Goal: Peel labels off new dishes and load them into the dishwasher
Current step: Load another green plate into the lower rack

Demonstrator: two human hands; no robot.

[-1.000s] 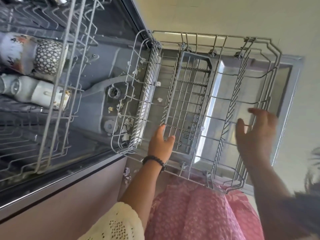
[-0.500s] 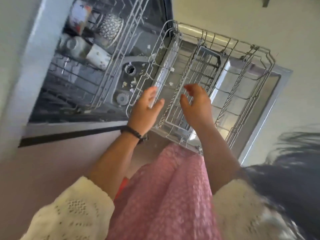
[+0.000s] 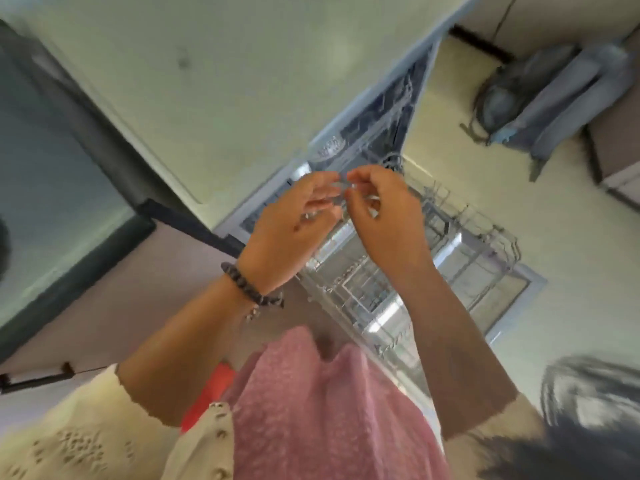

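Observation:
My left hand (image 3: 287, 230) and my right hand (image 3: 384, 216) are raised together in front of me, fingertips meeting. The left fingers reach out loosely. The right fingers are curled, thumb and forefinger pinched at the left fingertips; I make out nothing between them through the blur. Below them the empty wire lower rack (image 3: 485, 244) is pulled out over the open dishwasher door (image 3: 530, 285). A patterned dish (image 3: 330, 147) shows in the upper rack inside the machine.
A pale countertop (image 3: 207, 81) runs above the dishwasher, with a dark glass panel (image 3: 52, 168) at the left. A grey-blue backpack (image 3: 540, 91) lies on the floor at the far right. My pink skirt (image 3: 329, 410) fills the bottom middle.
Both hands have lifted away from the lower rack and come together. The view has pulled back and up, so the dishwasher looks smaller and the countertop has come into sight.

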